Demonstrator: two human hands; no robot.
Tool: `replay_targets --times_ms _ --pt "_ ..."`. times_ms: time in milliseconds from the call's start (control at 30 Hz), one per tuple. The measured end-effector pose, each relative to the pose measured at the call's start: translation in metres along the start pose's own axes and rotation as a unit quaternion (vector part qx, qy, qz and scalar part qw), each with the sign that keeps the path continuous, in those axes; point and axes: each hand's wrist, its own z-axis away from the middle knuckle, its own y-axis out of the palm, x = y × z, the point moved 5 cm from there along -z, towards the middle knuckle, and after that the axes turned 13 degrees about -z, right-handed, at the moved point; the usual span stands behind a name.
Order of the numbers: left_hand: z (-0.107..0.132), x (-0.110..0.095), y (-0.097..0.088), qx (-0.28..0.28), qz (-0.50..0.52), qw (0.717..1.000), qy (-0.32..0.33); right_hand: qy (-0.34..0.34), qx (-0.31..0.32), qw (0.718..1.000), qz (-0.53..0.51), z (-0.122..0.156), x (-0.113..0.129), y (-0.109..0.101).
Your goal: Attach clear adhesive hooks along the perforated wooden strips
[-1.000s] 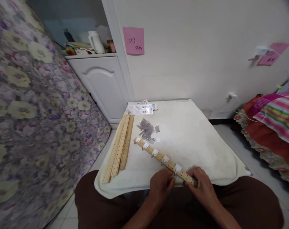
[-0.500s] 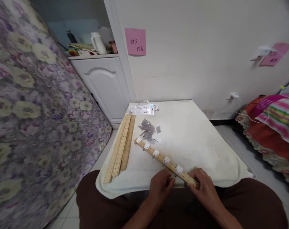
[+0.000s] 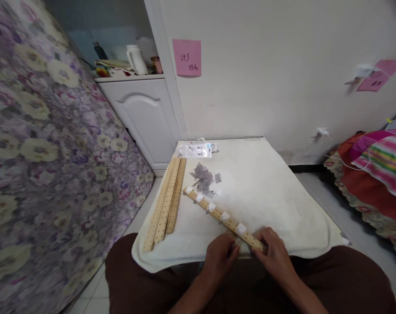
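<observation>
A perforated wooden strip [image 3: 217,213] with several white hooks clipped on it lies diagonally on a white cloth-covered table [image 3: 276,196]. My right hand [image 3: 274,255] is closed on the strip's near end. My left hand [image 3: 219,257] pinches at the strip just below the nearest white hook [image 3: 241,229]; what its fingertips hold is too small to make out. A pile of small grey hook pieces [image 3: 203,176] lies beyond the strip's far end.
Two or three more perforated strips [image 3: 167,200] lie along the table's left edge. A clear packet [image 3: 195,150] sits at the far left corner. A floral mattress [image 3: 47,144] leans at the left, a white cabinet [image 3: 142,117] behind, striped bedding [image 3: 377,161] at the right.
The strip and both hands have shifted slightly up and left in view. The hands keep the same hold on its near end.
</observation>
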Motion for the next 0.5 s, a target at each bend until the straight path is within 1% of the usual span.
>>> replay_targets --times_ms 333,500 --pt "0.0 0.001 -0.0002 -0.007 0.002 1.0 0.002 -0.008 -0.011 1.0 -0.005 -0.0065 0.004 0.0078" --pt "0.0 0.0025 0.0009 -0.008 0.004 1.0 0.004 -0.002 0.005 1.0 -0.007 -0.0073 0.0025 0.0106"
